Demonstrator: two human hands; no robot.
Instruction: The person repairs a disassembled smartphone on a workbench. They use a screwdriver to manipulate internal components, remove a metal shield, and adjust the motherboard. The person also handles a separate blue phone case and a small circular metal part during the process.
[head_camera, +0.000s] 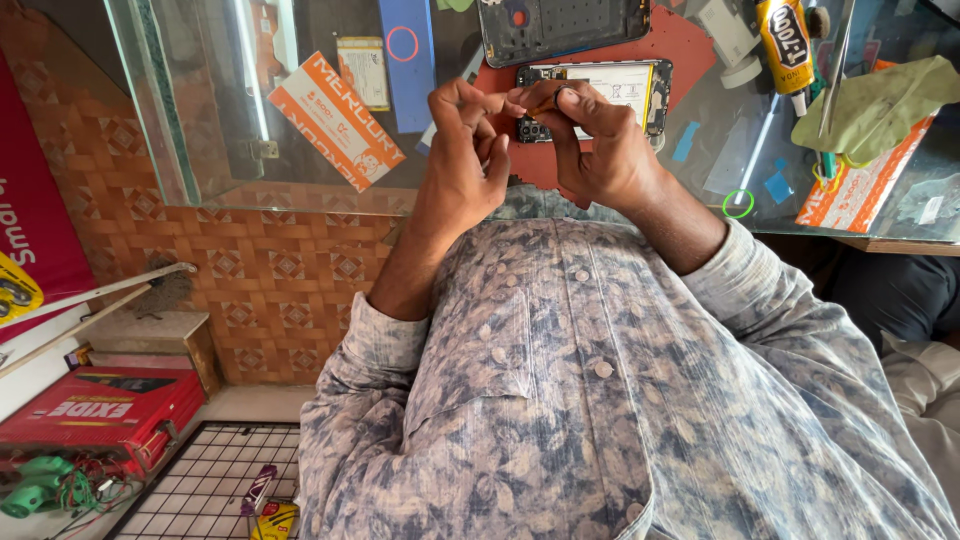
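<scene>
We see an opened phone (600, 95), back cover off, white battery and camera module exposed, flat on the glass counter's red mat; a tiny part, too small to identify, pinched above it.

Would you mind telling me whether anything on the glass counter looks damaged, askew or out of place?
The phone under both hands has its back off, with the battery and camera parts bare. A second opened phone shell lies above it on the red mat. A glue tube and a green cloth lie loose to the right. Nothing looks spilled.
</scene>
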